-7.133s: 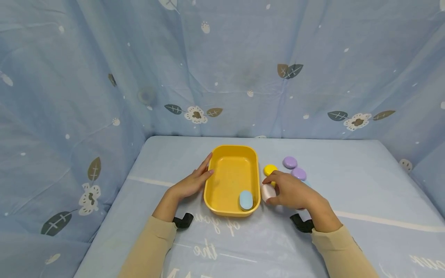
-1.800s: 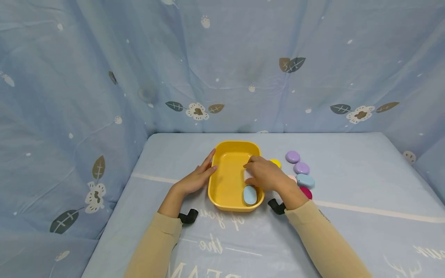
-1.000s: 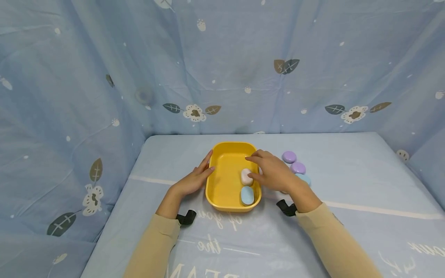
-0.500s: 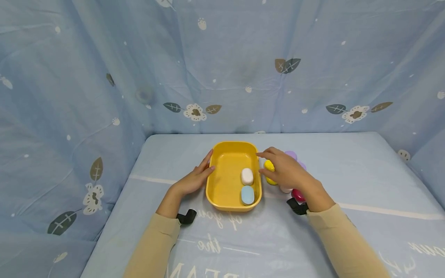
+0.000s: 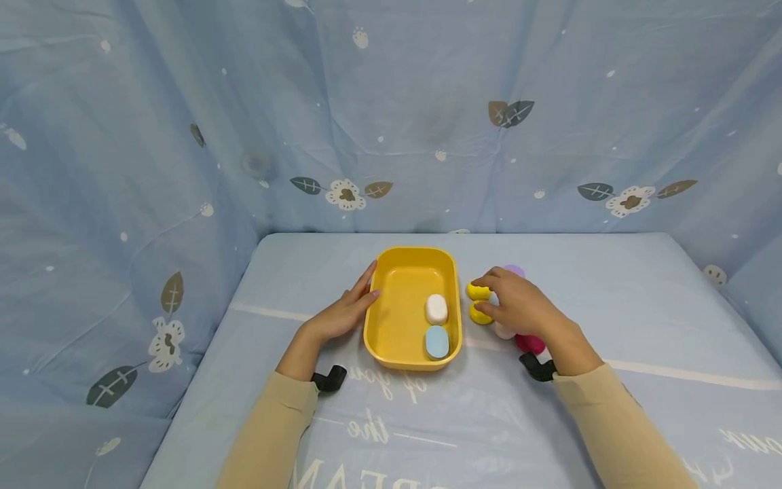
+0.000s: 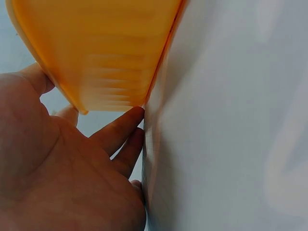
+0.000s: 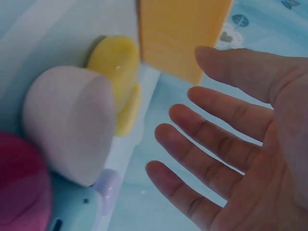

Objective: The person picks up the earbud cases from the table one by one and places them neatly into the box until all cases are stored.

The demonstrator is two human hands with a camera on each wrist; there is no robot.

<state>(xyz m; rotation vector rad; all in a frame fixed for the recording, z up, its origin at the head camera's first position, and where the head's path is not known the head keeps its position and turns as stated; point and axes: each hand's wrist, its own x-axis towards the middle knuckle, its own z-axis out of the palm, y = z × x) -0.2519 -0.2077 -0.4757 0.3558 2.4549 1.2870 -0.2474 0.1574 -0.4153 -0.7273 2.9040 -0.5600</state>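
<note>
In the head view my left hand [image 5: 334, 318] rests against the left side of a yellow tray [image 5: 391, 354], its thumb over the rim. The left wrist view shows its fairly straight fingers beside the tray wall. Inside the tray lie a white rounded oval piece [image 5: 436, 309] and a light blue one [image 5: 436, 342], one behind the other along the right wall. My right hand [image 5: 522, 304] hovers over the loose pieces right of the tray, thumb and fingers apart with nothing held. Nearest its fingertips are two yellow rounded pieces [image 5: 480, 312]; its palm hides part of the group.
Around the right hand lie a pale pink piece [image 7: 70, 122], a magenta piece [image 5: 529, 343], a purple piece [image 5: 514, 270] and a partly hidden light blue piece [image 7: 72, 204] with black marks. A blue patterned curtain [image 5: 427, 136] hangs behind the cloth-covered table [image 5: 641, 305].
The right hand set the white piece down in the tray behind the light blue one, let go, and moved right over the loose pieces. The left hand stays at the tray.
</note>
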